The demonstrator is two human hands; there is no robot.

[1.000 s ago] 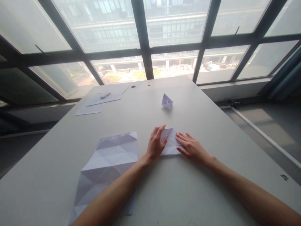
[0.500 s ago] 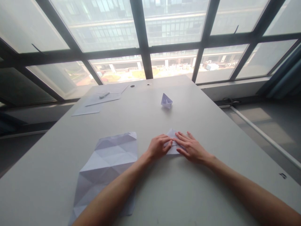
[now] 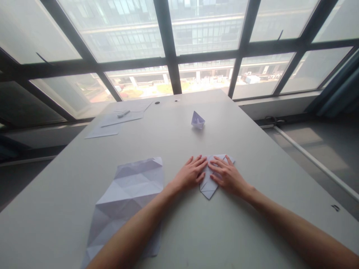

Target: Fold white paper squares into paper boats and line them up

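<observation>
A small folded piece of white paper lies on the table, with one pointed corner toward me and another at the upper right. My left hand rests on its left edge, fingers stretched out. Flat across its right part lies my right hand, with the fingers spread. Both hands partly cover the paper. Beyond them stands a small folded paper boat. To the left is a large creased sheet of paper, partly hidden under my left forearm.
Flat white sheets lie at the back left of the table, with a small pale object on top that I cannot make out. Two holes are set near the far edge. Large windows rise behind the table.
The folded paper has turned, so a corner now points toward me and another to the upper right. My left hand has flattened, its fingers stretching farther forward.
</observation>
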